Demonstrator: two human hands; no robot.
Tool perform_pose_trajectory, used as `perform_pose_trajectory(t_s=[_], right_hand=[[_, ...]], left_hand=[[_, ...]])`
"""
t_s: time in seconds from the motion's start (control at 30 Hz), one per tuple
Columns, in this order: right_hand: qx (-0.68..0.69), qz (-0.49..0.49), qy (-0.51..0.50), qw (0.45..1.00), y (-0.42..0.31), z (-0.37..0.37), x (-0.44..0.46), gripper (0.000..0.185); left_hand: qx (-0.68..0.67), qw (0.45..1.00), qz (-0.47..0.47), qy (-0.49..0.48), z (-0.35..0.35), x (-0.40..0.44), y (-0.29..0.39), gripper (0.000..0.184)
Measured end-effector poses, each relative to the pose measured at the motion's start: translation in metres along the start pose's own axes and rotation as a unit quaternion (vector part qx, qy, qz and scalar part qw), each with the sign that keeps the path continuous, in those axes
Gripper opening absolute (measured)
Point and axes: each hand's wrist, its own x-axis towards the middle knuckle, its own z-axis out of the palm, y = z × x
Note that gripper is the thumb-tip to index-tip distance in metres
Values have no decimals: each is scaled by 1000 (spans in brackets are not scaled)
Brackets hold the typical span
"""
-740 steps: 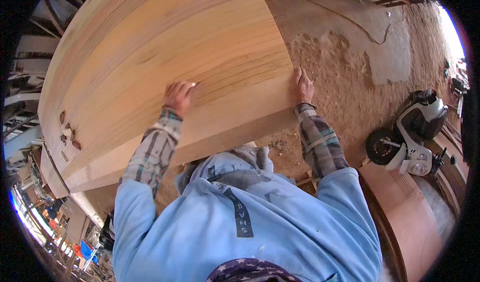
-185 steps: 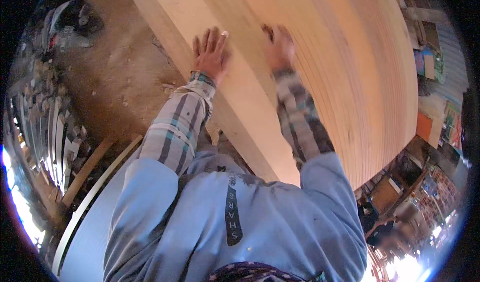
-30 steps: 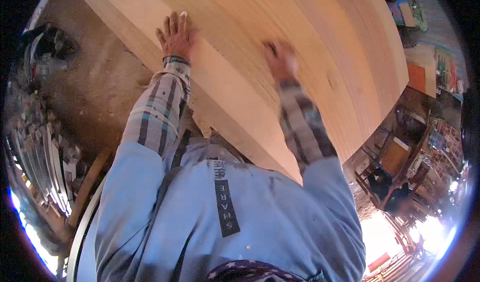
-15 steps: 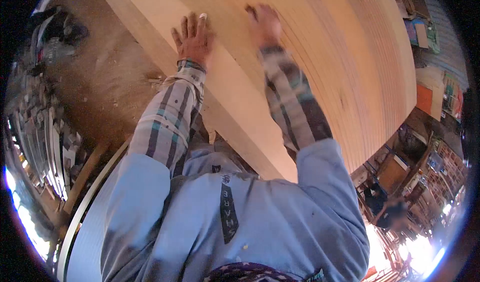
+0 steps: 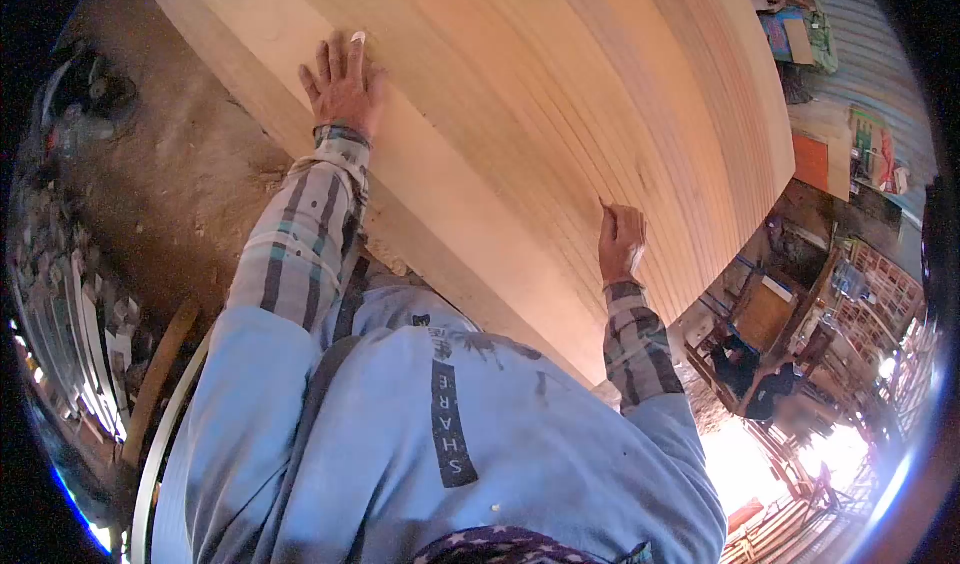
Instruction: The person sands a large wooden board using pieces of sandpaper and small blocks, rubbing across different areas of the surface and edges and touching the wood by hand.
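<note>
A light blue cloth top (image 5: 560, 454) is seen closest. The right hand (image 5: 622, 244) is curled on the big, striped, tan wooden board (image 5: 500, 124); whether anything is held cannot be told. Farther up, well apart, the left hand (image 5: 343, 92) is laid flat, fingers spread.

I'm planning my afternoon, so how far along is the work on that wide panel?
The wide, pale, streaky wooden panel already looks like one broad piece. In hand: the bare left hand, one fingertip white, lies spread on it; the bare right hand is pinched over its streaks, anything held being too small to identify. What's left I can't tell: no visible boundary clearly separates worked from unworked wood.
</note>
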Motion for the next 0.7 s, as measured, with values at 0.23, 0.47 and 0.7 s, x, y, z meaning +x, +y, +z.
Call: perform_pose_trajectory(t_s=[0.23,0.47,0.7], right_hand=[[80,-104,94,987,-97,99,152,18],[73,-115,82,987,-85,105,153,21],[-37,80,-25,996,39,-20,-53,8]], left_hand=[[-19,1000,6,0,-4,-2,-4,57],[17,1000,16,12,8,2,-9,60],[23,1000,0,-4,9,2,-7,58]])
